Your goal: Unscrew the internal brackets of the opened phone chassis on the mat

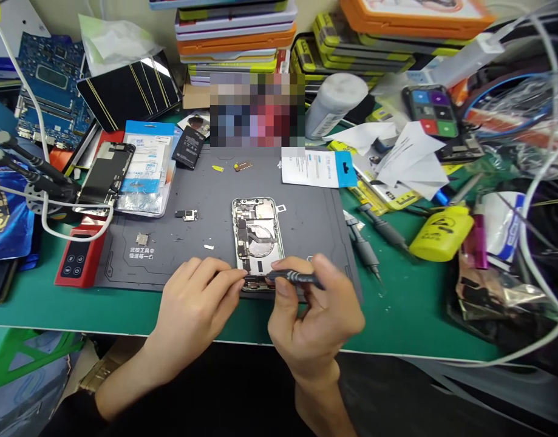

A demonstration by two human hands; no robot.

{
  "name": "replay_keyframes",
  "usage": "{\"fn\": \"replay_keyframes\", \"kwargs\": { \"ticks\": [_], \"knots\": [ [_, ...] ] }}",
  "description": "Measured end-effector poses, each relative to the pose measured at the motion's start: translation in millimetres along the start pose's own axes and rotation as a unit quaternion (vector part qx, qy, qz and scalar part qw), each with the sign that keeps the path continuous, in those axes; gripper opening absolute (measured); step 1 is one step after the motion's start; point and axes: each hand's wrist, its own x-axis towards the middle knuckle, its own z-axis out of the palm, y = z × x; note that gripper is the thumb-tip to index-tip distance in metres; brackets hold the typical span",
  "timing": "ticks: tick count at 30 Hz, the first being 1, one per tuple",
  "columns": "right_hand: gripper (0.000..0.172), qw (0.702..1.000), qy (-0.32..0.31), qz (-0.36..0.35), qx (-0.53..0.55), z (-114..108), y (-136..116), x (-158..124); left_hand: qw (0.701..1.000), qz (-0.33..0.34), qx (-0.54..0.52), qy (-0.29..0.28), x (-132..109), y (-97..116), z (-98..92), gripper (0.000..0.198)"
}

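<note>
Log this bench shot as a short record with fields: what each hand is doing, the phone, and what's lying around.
left hand: fingers touch the lower end of the opened phone
right hand: grips a screwdriver, tip at the phone's lower end
phone state: lies open, insides exposed, on the grey mat
nearby: two loose screwdrivers and yellow bottle to its right, red device to its left
surface: green table

My left hand (194, 309) hid the phone (258, 233)'s lower end; I couldn't make out the screwdriver (297, 279) tip or what the pixelated patch (257, 109) covered.
</note>
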Motion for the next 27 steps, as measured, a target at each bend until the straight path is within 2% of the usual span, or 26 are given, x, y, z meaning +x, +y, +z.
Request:
{"fn": "replay_keyframes", "kwargs": {
  "ticks": [4, 9, 13, 18, 24, 27],
  "knots": [
    [0.076, 0.998, -0.021, -0.048, -0.026, -3.1, -2.7, 2.4, 1.0, 0.001, -0.003, 0.004, 1.6, 0.7, -0.9, 0.012],
    [0.071, 0.998, -0.03, -0.044, 0.034, -4.0, -1.4, 1.7, 1.0, 0.001, -0.006, 0.009, 3.5, 2.5, -2.3, 0.01],
    [0.068, 0.999, -0.004, -0.031, 0.012, -4.8, -1.1, -1.6, 1.0, 0.005, -0.004, 0.01, 2.2, 2.1, -2.2, 0.01],
    [0.067, 0.997, 0.017, -0.03, 0.065, -5.0, -1.4, -4.9, 1.0, -0.002, -0.011, 0.006, 0.8, 1.8, -2.2, 0.011],
    [0.064, 0.999, 0.018, -0.034, 0.0, -6.9, -6.8, 3.2, 1.0, 0.002, -0.015, 0.015, 2.3, 2.2, -2.5, 0.009],
    [0.068, 0.999, 0.011, -0.04, -0.002, -8.2, -8.1, 4.2, 1.0, 0.001, -0.018, 0.014, 3.0, 2.3, -2.4, 0.008]
  ]
}}
